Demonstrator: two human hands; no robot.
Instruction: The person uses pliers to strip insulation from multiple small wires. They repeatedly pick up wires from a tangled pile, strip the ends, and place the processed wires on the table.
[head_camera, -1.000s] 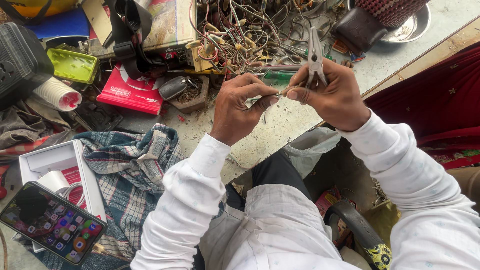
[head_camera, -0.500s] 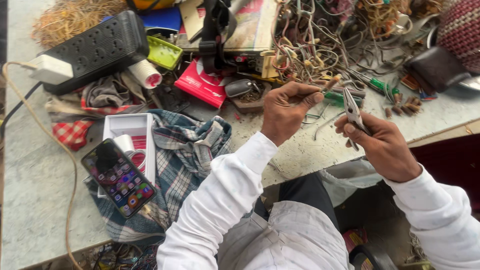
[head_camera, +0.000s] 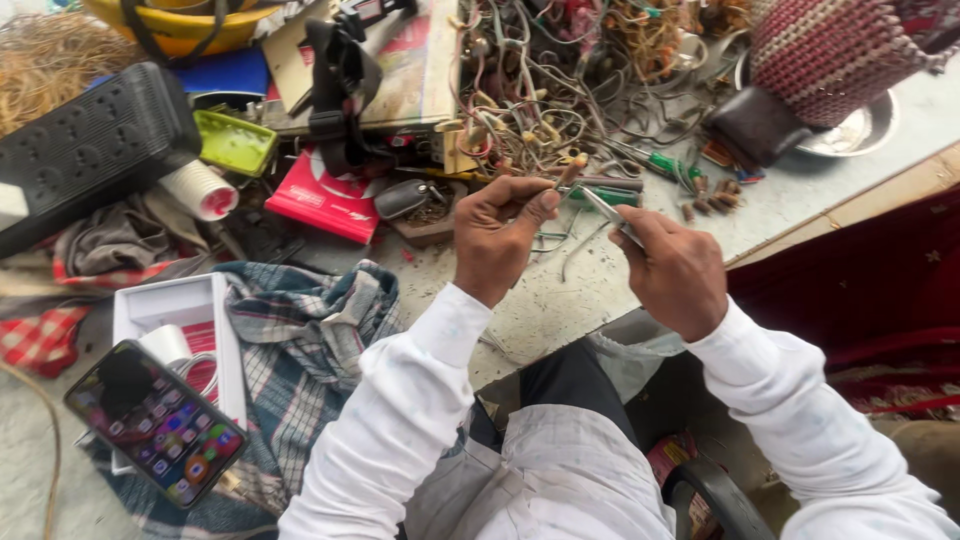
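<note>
My left hand (head_camera: 500, 235) pinches a thin wire (head_camera: 560, 180) and my right hand (head_camera: 675, 265) grips small pliers (head_camera: 612, 215) near the counter's (head_camera: 800, 195) front edge, hands close together, and a slipped squeeze could nick my fingertip or snap the strand.

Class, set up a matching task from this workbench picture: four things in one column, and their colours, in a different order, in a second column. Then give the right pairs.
Things:
1. power strip
2. small tray
3. phone box
4. flat packet beside the keys

Colours:
A. white
B. red
C. black
D. lime green

Pairs: 1-C, 2-D, 3-A, 4-B
</note>
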